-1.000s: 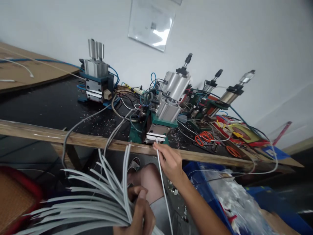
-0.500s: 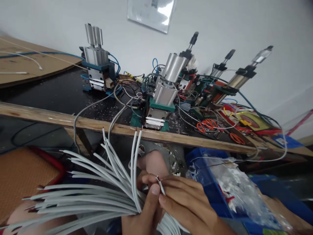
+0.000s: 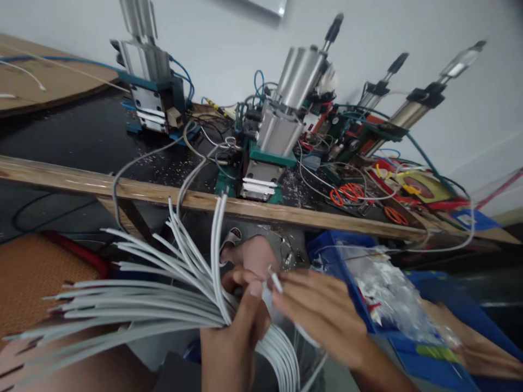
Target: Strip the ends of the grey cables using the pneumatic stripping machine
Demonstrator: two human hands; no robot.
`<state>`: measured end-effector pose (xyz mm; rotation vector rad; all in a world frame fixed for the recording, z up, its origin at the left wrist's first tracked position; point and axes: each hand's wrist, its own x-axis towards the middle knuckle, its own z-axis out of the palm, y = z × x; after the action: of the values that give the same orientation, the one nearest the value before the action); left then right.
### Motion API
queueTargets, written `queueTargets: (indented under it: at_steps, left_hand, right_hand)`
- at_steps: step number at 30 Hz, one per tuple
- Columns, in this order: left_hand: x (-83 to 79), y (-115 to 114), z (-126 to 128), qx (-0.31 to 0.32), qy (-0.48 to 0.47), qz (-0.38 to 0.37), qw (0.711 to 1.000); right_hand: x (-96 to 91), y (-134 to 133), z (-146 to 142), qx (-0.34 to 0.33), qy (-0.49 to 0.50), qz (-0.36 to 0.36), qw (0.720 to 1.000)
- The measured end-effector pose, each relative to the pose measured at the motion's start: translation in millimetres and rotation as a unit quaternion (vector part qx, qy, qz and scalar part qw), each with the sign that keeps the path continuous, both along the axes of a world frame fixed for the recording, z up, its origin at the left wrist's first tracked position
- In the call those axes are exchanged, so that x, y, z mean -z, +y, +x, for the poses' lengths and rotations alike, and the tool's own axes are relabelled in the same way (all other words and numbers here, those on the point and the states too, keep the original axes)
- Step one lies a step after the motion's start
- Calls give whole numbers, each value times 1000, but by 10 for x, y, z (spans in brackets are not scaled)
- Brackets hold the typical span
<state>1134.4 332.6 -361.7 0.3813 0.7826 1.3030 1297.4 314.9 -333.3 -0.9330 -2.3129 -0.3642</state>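
My left hand (image 3: 235,332) is closed around a thick bundle of grey cables (image 3: 155,305) that fans out to the left and upward. My right hand (image 3: 322,310) is blurred by motion and pinches the end of a single grey cable (image 3: 276,282) right beside the left thumb. Above both hands, on the bench, stands a green pneumatic press (image 3: 265,163) with a white slot at its front. It is apart from both hands.
A wooden rail (image 3: 122,188) edges the black bench. Another press (image 3: 151,92) stands at the back left, more cylinders (image 3: 412,103) at the right among tangled wires and orange scissors (image 3: 347,193). A blue bin (image 3: 368,283) of scraps sits lower right, a red-rimmed stool (image 3: 36,267) at left.
My right hand drew the single cable back from the green press down to the bundle. It now pinches the cable end beside the left thumb, and the view has tilted down.
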Motion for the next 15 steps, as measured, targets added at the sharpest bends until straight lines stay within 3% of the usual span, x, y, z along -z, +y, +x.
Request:
queueTargets:
  at_steps: [3,4,5,7,10,12,13,15]
  left_hand:
    - [12,49,-48,0,-18,30,999]
    - [5,62,-47,-12,-13,28,999]
    - [-4,73,-38,-16,-9,27,999]
    - [-18,85,-8,-9,0,23,1000]
    - [-6,94,45,9,-4,28,1000]
    - [26,111,80,19,-21,34,999]
    - [48,126,100,25,-31,35,999]
    - [99,159,147,35,-45,35,998]
  right_hand:
    - [228,5,552,81,18,97,992]
    - [330,-25,800,201,-3,40,979]
    - [435,-77,1056,349,-31,-51,935]
    - [624,-235,1529,459,-65,-166,870]
    - [794,-504,1939,517,-111,-315,788]
    - [811,-637,1937,523,-125,-381,752]
    - [793,-680,1856,522,-127,-396,745]
    - [726,-718,1578,483,-96,-395,776]
